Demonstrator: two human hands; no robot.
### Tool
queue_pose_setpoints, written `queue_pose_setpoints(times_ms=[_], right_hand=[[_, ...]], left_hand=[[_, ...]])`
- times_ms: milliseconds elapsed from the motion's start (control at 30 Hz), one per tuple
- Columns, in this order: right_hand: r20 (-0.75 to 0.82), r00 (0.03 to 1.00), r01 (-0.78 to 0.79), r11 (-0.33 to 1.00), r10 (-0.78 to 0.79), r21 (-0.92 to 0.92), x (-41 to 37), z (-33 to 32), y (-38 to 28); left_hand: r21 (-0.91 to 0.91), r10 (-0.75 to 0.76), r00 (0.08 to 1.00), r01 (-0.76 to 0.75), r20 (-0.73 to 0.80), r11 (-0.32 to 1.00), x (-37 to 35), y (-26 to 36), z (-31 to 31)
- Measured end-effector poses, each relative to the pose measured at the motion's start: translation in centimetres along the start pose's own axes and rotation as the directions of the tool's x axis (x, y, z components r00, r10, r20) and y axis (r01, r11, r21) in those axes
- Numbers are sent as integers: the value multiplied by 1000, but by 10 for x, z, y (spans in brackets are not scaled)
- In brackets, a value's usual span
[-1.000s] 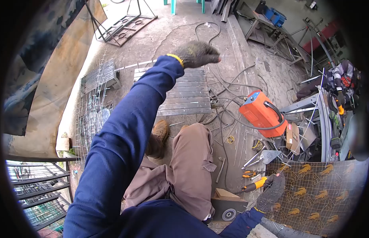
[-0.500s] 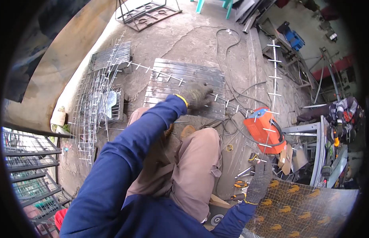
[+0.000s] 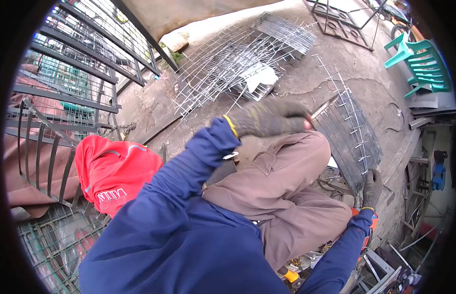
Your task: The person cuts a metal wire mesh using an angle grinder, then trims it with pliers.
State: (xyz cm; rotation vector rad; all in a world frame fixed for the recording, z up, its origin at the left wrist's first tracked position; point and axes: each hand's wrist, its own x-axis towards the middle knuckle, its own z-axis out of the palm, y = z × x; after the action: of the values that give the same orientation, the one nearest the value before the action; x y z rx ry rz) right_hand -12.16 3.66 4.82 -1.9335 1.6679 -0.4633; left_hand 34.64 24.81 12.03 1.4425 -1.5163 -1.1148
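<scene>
My left hand, in a dark knit glove with a yellow cuff, is over my raised knee, left of a dark slatted metal panel. It is smeared by motion, but the fingers look stretched out with the thumb apart, and nothing shows in them. My gloved right hand is closed at the panel's near right corner, around the near end of a thin metal rod with short cross pieces. That rod lies across the panel; the fingers partly hide its end.
Beyond my left hand lies a pile of wire grids with a pale sheet. A red garment and black metal bars stand at left. A green plastic chair is at far right. Orange equipment sits by my right forearm.
My view has swung left, bringing the red garment and wire pile closer to centre. My left hand has left its place above the panel and moved left. The right hand stays by the rod's end.
</scene>
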Motion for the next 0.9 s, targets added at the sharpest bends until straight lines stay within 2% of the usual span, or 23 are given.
queue_pose_setpoints(times_ms=[33, 67, 100, 133, 167, 200, 233, 267, 300, 367, 433, 500, 567, 633, 667, 700, 733, 767, 833, 900], right_hand=[[-44, 998, -42, 994, 38, -101, 6, 3, -1], [-153, 983, 41, 940, -98, -339, 9, 10, 5], [-149, 984, 42, 939, -98, -340, 7, 16, 8], [-249, 951, 55, 890, -185, -452, 5, 22, 8], [-333, 902, 44, 826, -275, -561, -1, 24, 9], [-343, 901, 29, 826, -266, -563, -7, 25, 6], [-352, 915, 4, 877, -197, -481, -14, 24, -7], [-364, 923, -34, 917, -124, -397, -21, 20, -14], [-392, 914, -68, 912, -105, -404, -26, 16, -11], [-246, 967, -14, 959, -58, -283, -31, 21, -4], [-219, 976, -30, 989, -3, -148, -40, 22, -10], [-220, 972, 31, 978, -77, -206, -55, 18, -20], [-214, 977, -17, 989, -15, -150, -64, 14, -12], [-337, 941, -11, 995, -24, -101, -76, 13, 4], [-383, 924, -53, 994, 11, -101, -83, 13, 14], [-372, 927, -48, 999, 39, -13, -89, 13, 23], [-360, 931, -35, 997, 60, 76, -97, 11, 26], [-399, 913, -59, 995, 85, 78, -110, 5, 21], [-299, 951, -68, 996, 81, 53, -143, -12, -4], [-309, 949, -38, 994, 67, 100, -169, -24, -28]], left_hand=[[147, -88, 993, 98, -76, 984, -16, -16, -31], [388, -87, 978, 157, -191, 908, -37, -34, -55], [590, -227, 947, 319, -227, 742, -60, -39, -76], [636, -414, 890, 435, -193, 638, -77, -50, -88], [683, -585, 794, 520, -165, 513, -92, -66, -94], [637, -610, 782, 536, -127, 555, -112, -77, -91], [591, -625, 777, 541, -79, 598, -129, -88, -77], [626, -626, 780, 494, -12, 604, -139, -105, -57], [657, -625, 779, 443, 56, 610, -148, -119, -34], [638, -511, 859, 407, -25, 654, -174, -120, 6], [639, -480, 866, 450, -142, 624, -180, -126, 24], [586, -411, 890, 443, -196, 679, -189, -138, 27], [537, -444, 889, 431, -114, 725, -188, -144, 20], [383, -495, 863, 493, -102, 781, -181, -140, 16], [296, -465, 876, 481, -128, 825, -181, -154, 12], [205, -442, 883, 467, -158, 860, -176, -167, 6], [-21, -461, 876, 462, -141, 886, -161, -168, 1], [-300, -466, 860, 398, -208, 867, -141, -153, 1], [-656, -430, 895, 256, -116, 710, -96, -144, -13], [-730, -247, 959, 71, -137, 679, -43, -66, 0]])
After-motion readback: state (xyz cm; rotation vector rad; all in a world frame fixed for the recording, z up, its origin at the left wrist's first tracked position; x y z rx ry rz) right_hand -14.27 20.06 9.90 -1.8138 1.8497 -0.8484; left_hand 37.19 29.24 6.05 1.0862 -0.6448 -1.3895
